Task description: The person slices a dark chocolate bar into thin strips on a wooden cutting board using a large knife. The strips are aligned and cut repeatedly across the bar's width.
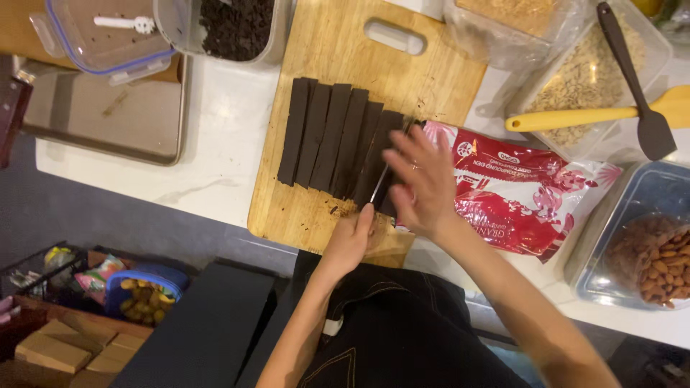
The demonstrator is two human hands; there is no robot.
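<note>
Head view: left hand [350, 241] apparently gripping knife [381, 181]; right hand [424, 183] pressing chocolate block [338, 140].

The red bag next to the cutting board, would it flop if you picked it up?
Probably yes. The red bag looks crinkled and lies nearly flat on the white counter, so it seems to be thin, soft plastic that would likely droop. It looks mostly empty, so it is probably light. Its shiny surface might feel a bit slippery.
</note>
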